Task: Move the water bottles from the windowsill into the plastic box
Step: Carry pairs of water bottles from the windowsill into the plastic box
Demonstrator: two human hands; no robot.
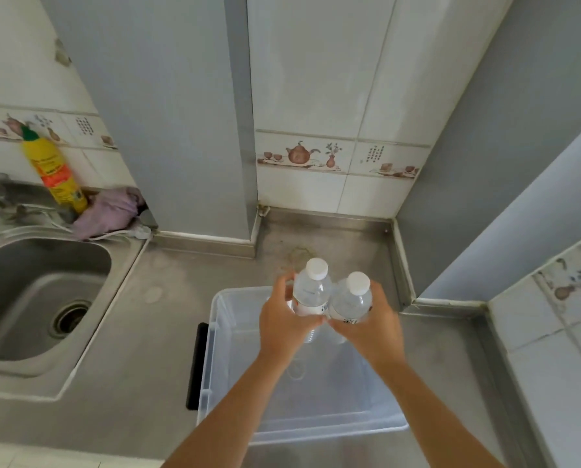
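Two clear water bottles with white caps are held upright side by side over the far end of a clear plastic box (215,359) on the steel counter. My left hand (282,325) grips the left bottle (311,292) around its body. The right bottle (351,300) is in my right hand (370,325). The bottles touch each other, and their lower ends dip below the box's rim. The box looks empty otherwise. A black handle clip (196,366) sits on its left side.
A steel sink (29,298) lies to the left, with a yellow detergent bottle (54,170) and a purple cloth (108,214) behind it. Tiled walls close the counter (140,349) at the back, and a tiled ledge (552,349) rises at the right.
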